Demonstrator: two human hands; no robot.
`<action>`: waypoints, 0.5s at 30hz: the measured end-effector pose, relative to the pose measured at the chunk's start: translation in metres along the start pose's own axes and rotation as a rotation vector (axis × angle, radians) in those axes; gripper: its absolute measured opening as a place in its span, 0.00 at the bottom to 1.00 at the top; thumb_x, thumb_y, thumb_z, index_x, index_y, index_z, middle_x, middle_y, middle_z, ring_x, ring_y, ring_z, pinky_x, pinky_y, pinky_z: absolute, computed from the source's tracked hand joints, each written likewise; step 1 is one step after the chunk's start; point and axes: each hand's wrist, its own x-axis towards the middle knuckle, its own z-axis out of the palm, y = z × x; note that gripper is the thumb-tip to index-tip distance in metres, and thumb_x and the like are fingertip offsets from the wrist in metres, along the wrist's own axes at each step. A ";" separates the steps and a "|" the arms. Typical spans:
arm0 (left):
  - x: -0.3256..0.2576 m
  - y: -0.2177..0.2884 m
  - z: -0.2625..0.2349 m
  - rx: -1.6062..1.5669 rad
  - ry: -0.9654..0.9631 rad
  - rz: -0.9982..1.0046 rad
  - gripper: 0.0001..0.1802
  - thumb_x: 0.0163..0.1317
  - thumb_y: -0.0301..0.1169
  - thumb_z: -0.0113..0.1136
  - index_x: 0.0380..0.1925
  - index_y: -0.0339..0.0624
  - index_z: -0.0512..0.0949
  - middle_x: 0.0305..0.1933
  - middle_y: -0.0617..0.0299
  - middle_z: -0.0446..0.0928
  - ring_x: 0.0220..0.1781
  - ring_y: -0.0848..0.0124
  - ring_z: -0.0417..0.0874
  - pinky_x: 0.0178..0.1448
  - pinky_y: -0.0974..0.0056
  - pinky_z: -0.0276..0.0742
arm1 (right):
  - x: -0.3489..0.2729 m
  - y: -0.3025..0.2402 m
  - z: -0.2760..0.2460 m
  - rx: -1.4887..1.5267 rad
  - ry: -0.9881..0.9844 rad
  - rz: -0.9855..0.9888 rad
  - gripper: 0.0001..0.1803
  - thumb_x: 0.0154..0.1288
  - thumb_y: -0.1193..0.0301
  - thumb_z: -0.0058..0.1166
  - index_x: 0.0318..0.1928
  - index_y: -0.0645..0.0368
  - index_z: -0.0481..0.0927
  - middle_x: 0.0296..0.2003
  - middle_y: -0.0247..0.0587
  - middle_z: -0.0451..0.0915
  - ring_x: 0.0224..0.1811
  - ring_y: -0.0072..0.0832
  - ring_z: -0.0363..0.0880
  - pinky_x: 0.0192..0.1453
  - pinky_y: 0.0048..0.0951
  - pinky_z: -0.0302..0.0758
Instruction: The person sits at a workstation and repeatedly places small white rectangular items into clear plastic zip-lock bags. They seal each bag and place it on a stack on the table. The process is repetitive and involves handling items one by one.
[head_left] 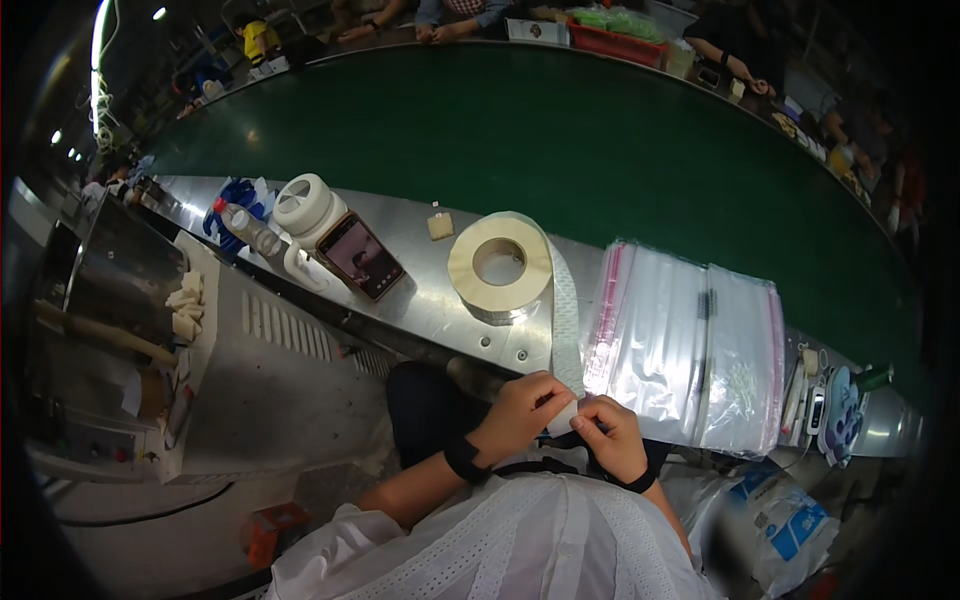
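Together, the left hand [522, 412] and right hand [615, 445] pinched a long white paper strip [567, 325] in their fingers, near its round cream roll [465, 272] on the shiny metal desk [420, 300]. Peeling seemed the step; a gentle pull was probably needed next.

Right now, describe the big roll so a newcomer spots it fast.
Find the green surface, then the metal ledge along its near edge. On that ledge, the cream roll lies between the phone and the clear plastic bags. Its round open centre and the pale strip running to the left hand and right hand set it apart.
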 end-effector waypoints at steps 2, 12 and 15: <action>0.001 -0.004 -0.004 0.047 0.089 0.004 0.03 0.57 0.25 0.57 0.30 0.35 0.77 0.27 0.61 0.74 0.26 0.76 0.73 0.31 0.71 0.68 | -0.002 0.006 -0.001 -0.059 -0.023 -0.007 0.05 0.58 0.74 0.56 0.31 0.65 0.78 0.24 0.39 0.73 0.25 0.26 0.70 0.30 0.25 0.66; 0.030 0.000 0.024 0.349 -0.229 0.392 0.20 0.60 0.37 0.54 0.49 0.37 0.73 0.54 0.52 0.73 0.59 0.59 0.70 0.58 0.59 0.65 | 0.032 0.042 -0.033 -0.837 0.563 0.029 0.18 0.46 0.60 0.65 0.29 0.60 0.75 0.33 0.42 0.73 0.38 0.40 0.72 0.40 0.38 0.69; 0.034 -0.025 0.041 0.609 -0.304 0.383 0.24 0.59 0.42 0.54 0.49 0.35 0.72 0.53 0.50 0.73 0.62 0.57 0.67 0.59 0.56 0.64 | 0.036 0.053 -0.028 -1.009 0.618 0.026 0.16 0.44 0.63 0.65 0.28 0.59 0.74 0.33 0.41 0.73 0.37 0.39 0.71 0.36 0.40 0.67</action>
